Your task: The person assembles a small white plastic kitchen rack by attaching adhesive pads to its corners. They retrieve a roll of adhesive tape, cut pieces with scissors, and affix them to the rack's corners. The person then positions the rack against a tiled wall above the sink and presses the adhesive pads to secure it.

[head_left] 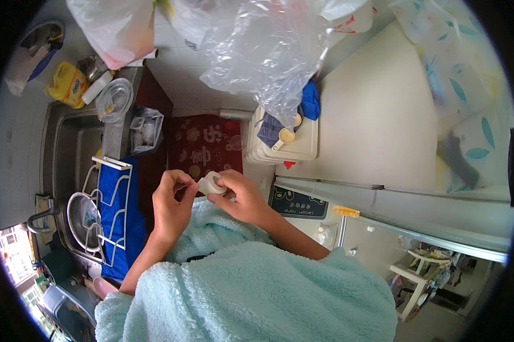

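Observation:
In front of my chest, my right hand [238, 195] grips a small white roll [211, 183], with a dark hole showing beside the fingers; it may be tape, but I cannot tell. The fingers of my left hand [174, 199] are closed in a pinch at the roll's left edge. What lies between those fingertips is too small to make out. Both hands are just above the pale turquoise fleecy garment [257, 279] that I wear.
On the left is a steel sink [74, 128] with a metal basin [83, 219], a white wire rack [123, 216] and a yellow bottle [69, 85]. Plastic bags [262, 51] hang ahead. Beyond my hands, a red mat [203, 142] lies beside stacked cream bins [305, 139] holding a scoop [285, 137].

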A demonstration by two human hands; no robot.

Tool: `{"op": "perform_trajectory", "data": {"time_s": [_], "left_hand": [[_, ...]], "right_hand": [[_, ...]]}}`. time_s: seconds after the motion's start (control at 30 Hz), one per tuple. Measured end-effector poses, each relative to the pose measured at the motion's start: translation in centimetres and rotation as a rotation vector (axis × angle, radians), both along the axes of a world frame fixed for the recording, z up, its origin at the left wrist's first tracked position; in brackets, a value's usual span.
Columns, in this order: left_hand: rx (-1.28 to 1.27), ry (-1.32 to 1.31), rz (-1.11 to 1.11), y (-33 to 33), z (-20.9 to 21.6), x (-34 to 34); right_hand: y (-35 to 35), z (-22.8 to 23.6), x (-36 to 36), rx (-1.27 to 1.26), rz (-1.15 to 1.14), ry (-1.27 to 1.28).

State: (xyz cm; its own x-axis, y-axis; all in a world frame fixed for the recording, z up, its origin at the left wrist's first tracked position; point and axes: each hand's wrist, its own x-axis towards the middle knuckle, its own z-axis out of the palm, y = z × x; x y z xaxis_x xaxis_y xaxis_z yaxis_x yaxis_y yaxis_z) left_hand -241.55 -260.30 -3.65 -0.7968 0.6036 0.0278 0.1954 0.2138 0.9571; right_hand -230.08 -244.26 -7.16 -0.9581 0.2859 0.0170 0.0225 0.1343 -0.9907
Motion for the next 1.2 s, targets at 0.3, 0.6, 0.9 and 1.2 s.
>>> {"op": "perform_trajectory", "data": {"time_s": [0.3, 0.6, 0.9, 1.2], "left_hand": [[-0.135, 0.385, -0.104, 2.4, 0.3, 0.8], [-0.202, 0.286, 0.011, -1.3, -1.2, 0.7], [-0.358, -0.091, 0.117, -5.0, -0.5, 1.6], [-0.238, 0.149, 0.172, -7.0, -1.5, 1.0]], "right_hand": [[6.1, -8.6, 3.4, 0.572, -0.478, -0.033], [18.9, -22.9, 5.9, 0.697, -1.01, -0.382], [18.1, -21.4, 0.7, 0.663, -1.082, -0.587], [18.3, -22.3, 0.3, 0.809, -1.031, -0.6]]}}
